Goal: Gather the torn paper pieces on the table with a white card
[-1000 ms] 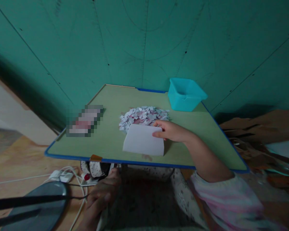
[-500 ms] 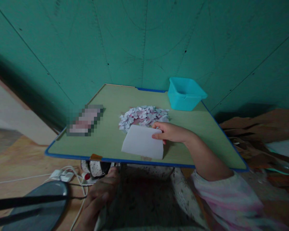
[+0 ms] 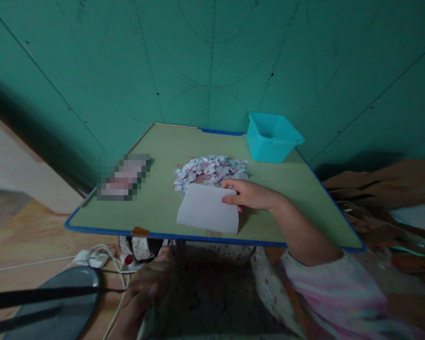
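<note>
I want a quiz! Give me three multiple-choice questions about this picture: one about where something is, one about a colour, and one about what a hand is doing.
1. Where is the turquoise plastic tub?
A. On the floor
B. At the far right corner of the green tabletop
C. Under the table

2. What colour is the edge trim?
A. Red
B. Blue
C. Yellow

3. What is the right hand doing?
A. Touching a white paper sheet on the tabletop
B. Lifting the tub
C. Hanging beside the table

Answers:
1. B, the tub sits on that corner.
2. B, blue runs along the edge.
3. A, its fingers meet the sheet's edge.
</note>
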Demonstrator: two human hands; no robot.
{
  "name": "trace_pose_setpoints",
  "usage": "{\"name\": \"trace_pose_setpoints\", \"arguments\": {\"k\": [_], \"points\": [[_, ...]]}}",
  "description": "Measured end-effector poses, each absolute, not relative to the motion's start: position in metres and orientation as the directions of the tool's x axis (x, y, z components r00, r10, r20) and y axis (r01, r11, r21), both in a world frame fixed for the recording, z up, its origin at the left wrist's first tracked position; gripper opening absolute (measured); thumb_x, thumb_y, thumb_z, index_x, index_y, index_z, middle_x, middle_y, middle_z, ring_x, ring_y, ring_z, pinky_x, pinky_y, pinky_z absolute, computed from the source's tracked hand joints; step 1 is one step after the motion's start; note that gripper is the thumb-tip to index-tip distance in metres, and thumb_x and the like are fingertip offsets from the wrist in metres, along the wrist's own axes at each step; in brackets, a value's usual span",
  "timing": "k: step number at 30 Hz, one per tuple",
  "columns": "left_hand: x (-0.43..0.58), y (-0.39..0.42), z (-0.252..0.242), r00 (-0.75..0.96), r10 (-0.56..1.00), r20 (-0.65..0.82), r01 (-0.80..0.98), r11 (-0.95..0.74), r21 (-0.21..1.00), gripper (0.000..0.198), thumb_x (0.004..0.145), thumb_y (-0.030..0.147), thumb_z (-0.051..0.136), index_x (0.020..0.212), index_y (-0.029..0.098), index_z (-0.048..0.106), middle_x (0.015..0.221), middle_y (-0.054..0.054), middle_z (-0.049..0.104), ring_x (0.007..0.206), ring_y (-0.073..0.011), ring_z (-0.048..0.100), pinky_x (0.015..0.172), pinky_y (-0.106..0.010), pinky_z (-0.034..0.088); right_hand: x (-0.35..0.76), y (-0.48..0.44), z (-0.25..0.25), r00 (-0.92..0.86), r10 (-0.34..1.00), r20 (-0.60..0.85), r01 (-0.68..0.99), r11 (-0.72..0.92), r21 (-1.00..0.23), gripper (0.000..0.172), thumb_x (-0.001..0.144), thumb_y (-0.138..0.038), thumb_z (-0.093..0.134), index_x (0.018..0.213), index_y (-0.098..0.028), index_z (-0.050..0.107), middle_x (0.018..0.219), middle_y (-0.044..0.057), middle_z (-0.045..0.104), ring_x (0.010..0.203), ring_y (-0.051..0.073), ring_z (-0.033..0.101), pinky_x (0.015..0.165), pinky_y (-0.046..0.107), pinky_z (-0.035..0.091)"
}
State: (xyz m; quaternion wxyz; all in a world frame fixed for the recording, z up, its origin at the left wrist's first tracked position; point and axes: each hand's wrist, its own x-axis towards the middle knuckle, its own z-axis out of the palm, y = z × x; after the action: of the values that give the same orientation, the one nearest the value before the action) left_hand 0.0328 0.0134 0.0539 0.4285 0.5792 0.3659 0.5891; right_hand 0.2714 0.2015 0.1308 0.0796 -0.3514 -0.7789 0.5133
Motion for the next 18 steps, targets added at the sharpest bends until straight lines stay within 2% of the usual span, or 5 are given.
{"name": "trace_pose_setpoints", "arguments": {"k": [5, 9, 11, 15, 18], "points": [[0.011, 0.021, 0.039, 0.340, 0.900, 0.274, -0.003, -0.290, 0.957, 0.043, 0.077, 0.051, 0.053, 0.046, 0.023, 0.045, 0.045, 0.000, 0.044, 0.048, -0.0200, 0.045, 0.076, -0.042, 0.048, 0.270, 0.202, 0.127, -0.752, 0.616, -0.233, 0.460, 0.238, -0.855, 0.024, 0.082, -0.038, 0.057, 0.092, -0.020, 0.045, 0.066, -0.004, 0.054, 0.049, 0.008, 0.048, 0.045, 0.020, 0.035], [0.010, 0.018, 0.032, 0.199, 0.913, 0.357, 0.003, -0.365, 0.931, 0.039, 0.085, 0.039, 0.044, 0.049, 0.023, 0.039, 0.046, 0.003, 0.036, 0.047, -0.0179, 0.045, 0.100, -0.044, 0.037, 0.269, 0.201, 0.127, -0.758, 0.608, -0.238, 0.459, 0.236, -0.856, 0.024, 0.082, -0.038, 0.056, 0.091, -0.019, 0.045, 0.068, -0.003, 0.055, 0.049, 0.007, 0.048, 0.046, 0.020, 0.035], [0.015, 0.015, 0.035, 0.277, 0.868, 0.412, 0.005, -0.430, 0.903, 0.035, 0.085, 0.034, 0.043, 0.052, 0.022, 0.039, 0.048, 0.003, 0.036, 0.047, -0.0175, 0.045, 0.097, -0.041, 0.039, 0.268, 0.200, 0.127, -0.759, 0.604, -0.245, 0.465, 0.239, -0.853, 0.024, 0.082, -0.039, 0.056, 0.091, -0.019, 0.045, 0.067, -0.003, 0.054, 0.049, 0.008, 0.048, 0.046, 0.020, 0.035], [0.028, 0.013, 0.043, 0.091, 0.917, 0.388, -0.083, -0.382, 0.921, 0.033, 0.083, 0.037, 0.043, 0.054, 0.023, 0.035, 0.050, 0.002, 0.028, 0.049, -0.0179, 0.037, 0.086, -0.038, 0.041, 0.268, 0.198, 0.128, -0.770, 0.591, -0.242, 0.456, 0.244, -0.856, 0.026, 0.082, -0.041, 0.057, 0.091, -0.019, 0.045, 0.066, -0.004, 0.053, 0.050, 0.008, 0.049, 0.047, 0.020, 0.035], [0.032, 0.012, 0.048, 0.076, 0.935, 0.345, -0.093, -0.338, 0.936, 0.036, 0.081, 0.040, 0.046, 0.051, 0.023, 0.036, 0.050, 0.002, 0.030, 0.051, -0.0192, 0.038, 0.089, -0.038, 0.039, 0.268, 0.198, 0.130, -0.773, 0.594, -0.225, 0.433, 0.234, -0.871, 0.026, 0.082, -0.041, 0.057, 0.091, -0.019, 0.046, 0.068, -0.004, 0.053, 0.049, 0.007, 0.048, 0.046, 0.020, 0.035]]}}
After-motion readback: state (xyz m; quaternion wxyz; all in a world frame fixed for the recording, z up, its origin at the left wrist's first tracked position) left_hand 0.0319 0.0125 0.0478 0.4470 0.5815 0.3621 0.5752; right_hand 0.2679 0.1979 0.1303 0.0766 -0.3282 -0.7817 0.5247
